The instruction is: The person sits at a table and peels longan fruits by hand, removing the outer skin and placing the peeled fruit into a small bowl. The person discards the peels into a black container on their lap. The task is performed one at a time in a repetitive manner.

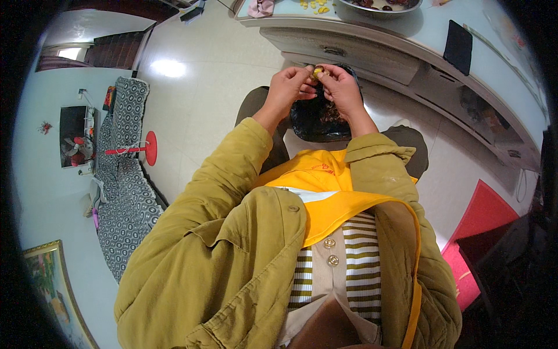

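Note:
A chestnut point(318, 72), partly peeled with yellow flesh beside brown shell, is pinched between my two hands. My left hand point(293, 85) touches its left side with thumb and fingertips. On its right side, my right hand point(340, 87) grips it with thumb and forefinger. Below both hands stands a bin lined with a black plastic bag point(307, 124), and brown shell pieces point(332, 113) lie inside. On the tabletop ahead are yellow peeled pieces point(322, 9) and a metal bowl point(379, 9) with brown chestnuts in it.
The glass-topped cabinet point(370, 30) curves across the front and right, bearing a crumpled pink cloth point(260, 8) and a black flat object point(458, 47). A red-based fan point(151, 148) and a patterned sofa point(130, 192) are at left. A red mat point(484, 213) lies at right.

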The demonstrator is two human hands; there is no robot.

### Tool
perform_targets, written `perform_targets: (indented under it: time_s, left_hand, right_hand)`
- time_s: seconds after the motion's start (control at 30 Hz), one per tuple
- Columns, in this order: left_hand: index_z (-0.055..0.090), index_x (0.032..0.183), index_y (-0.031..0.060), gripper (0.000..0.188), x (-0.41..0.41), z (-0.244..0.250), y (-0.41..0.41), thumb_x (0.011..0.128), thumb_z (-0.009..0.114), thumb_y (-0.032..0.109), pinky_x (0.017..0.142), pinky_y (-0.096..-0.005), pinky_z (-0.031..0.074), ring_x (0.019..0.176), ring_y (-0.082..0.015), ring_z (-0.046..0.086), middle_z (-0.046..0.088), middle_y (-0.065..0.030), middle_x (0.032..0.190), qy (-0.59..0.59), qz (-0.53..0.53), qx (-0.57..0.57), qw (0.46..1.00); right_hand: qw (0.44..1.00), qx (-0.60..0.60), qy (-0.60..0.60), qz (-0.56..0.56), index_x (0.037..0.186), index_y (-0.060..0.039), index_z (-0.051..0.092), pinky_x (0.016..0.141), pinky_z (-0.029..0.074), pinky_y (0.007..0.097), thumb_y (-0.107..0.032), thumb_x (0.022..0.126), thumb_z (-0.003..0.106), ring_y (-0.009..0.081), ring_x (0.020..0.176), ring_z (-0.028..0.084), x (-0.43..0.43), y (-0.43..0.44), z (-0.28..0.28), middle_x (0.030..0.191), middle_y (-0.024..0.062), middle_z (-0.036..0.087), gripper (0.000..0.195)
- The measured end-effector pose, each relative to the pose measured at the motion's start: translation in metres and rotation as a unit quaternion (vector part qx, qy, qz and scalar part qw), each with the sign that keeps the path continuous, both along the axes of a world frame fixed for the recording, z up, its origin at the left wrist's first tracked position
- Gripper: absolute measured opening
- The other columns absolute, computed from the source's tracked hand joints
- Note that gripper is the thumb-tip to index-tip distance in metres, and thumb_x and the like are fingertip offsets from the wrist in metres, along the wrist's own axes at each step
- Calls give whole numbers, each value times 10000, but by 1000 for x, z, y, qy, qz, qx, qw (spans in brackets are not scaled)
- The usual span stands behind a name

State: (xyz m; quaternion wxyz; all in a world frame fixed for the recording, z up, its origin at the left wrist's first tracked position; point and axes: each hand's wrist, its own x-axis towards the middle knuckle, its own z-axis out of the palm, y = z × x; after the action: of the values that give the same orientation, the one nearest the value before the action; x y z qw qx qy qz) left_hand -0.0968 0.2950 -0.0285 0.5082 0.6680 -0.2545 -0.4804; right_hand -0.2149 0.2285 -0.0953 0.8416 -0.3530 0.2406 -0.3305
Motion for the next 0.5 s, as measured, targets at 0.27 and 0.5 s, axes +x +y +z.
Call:
perform_targets:
  time_s: [0.27,0.5]
  left_hand:
    - [541,956,-26,184,8,-5,0,861,566,130,613,-261,550,677,-158,614,601,-88,817,5,-18,-7,1000]
    - [521,1009,-45,183,10,-4,0,869,515,74,676,-298,561,737,-179,616,585,-109,864,39,-19,-6,999]
  right_hand:
    - [998,-53,41,-20,1018,-13,603,423,318,180,-188,785,681,36,489,408,4,0,-5,694,-28,533,302]
    - [1000,-8,17,-1,1067,-18,574,430,295,176,-159,839,620,24,505,391,0,0,0,739,-27,533,272]
